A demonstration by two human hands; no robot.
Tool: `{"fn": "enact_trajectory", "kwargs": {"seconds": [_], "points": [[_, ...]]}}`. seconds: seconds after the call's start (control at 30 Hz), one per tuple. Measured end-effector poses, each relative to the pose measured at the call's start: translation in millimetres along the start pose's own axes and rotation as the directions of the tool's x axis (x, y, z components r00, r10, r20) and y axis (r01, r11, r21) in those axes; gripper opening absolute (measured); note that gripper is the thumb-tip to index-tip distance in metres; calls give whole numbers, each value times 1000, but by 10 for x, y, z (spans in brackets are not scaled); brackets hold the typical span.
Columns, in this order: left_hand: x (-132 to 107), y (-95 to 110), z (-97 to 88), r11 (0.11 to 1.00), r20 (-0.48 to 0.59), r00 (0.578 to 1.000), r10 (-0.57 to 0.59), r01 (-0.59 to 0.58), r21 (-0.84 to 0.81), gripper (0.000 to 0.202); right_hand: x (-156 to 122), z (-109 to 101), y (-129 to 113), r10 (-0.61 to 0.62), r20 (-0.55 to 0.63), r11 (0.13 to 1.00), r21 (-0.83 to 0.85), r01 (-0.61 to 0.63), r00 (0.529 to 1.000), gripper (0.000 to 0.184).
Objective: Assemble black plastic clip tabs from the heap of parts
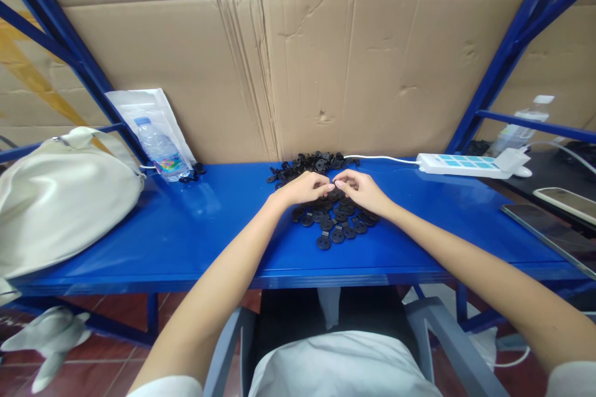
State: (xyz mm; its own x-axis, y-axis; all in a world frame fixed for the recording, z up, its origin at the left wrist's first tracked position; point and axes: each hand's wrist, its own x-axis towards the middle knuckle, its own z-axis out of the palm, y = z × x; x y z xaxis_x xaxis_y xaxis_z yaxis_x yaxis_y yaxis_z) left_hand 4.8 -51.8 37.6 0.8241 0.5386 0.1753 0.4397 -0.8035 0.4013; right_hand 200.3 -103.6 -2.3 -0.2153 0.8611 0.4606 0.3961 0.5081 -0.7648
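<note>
The left hand (305,189) and right hand (362,191) meet above the black plastic discs (333,218) on the blue counter (209,242). Fingers (339,185) narrow; any hold cannot be determined. Water bottle (161,149) at 10 o'clock; power strip (459,165) at 2 o'clock.

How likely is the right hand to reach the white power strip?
Likely yes. The right hand sits over the black plastic discs, and the white power strip lies on the same blue table top, off to its right; nothing stands between them but the strip's white cable.

Small assembly workshop, going by the blue steel-framed bench (195,242), cardboard-sheeted backing (372,62), white power strip (459,165) and heap of black plastic parts (311,162).
</note>
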Motion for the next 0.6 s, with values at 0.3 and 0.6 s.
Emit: {"fn": "enact_trajectory", "kwargs": {"seconds": [0.3,0.6], "points": [[4,-2,11,1000,-52,999,17,-15,22,41,7,3,26,-31,-15,999,33,31,999,28],[7,-44,-5,995,-84,994,71,-65,72,33,6,25,41,-49,-9,998,47,49,999,20]]}}
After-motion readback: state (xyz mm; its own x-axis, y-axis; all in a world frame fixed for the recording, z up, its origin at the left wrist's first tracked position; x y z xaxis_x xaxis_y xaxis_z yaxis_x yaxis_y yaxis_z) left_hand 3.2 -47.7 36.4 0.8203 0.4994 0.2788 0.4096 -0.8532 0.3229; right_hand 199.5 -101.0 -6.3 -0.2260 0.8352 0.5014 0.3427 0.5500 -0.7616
